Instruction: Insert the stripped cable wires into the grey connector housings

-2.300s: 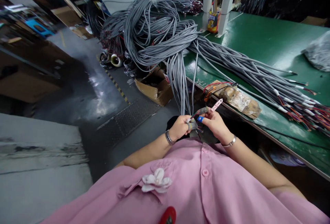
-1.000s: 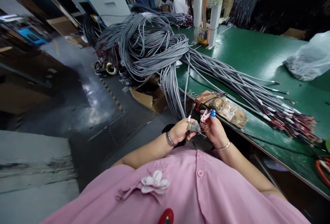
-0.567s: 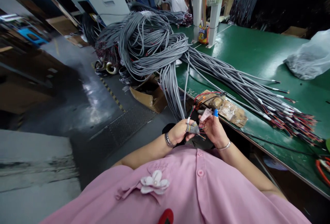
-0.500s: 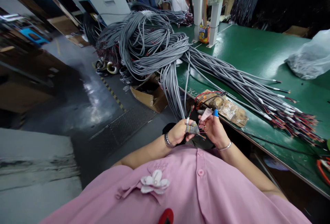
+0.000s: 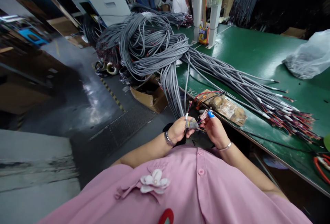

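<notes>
A cardboard box [image 5: 151, 95] sits on the floor left of the green counter [image 5: 247, 52], where a bundle of grey cables [image 5: 165, 41] spills over the edge. Below that edge, the left hand [image 5: 178, 130] pinches a grey cable end [image 5: 191, 124] with coloured wires, and the right hand [image 5: 214, 130], just beside it, grips a small pink tool [image 5: 204, 114] touching those wires.

Both hands, left hand [image 5: 178, 130] and right hand [image 5: 215, 130], pinch a grey cable end [image 5: 192, 124] with coloured wires beside the green surface's [image 5: 247, 52] near edge.
</notes>
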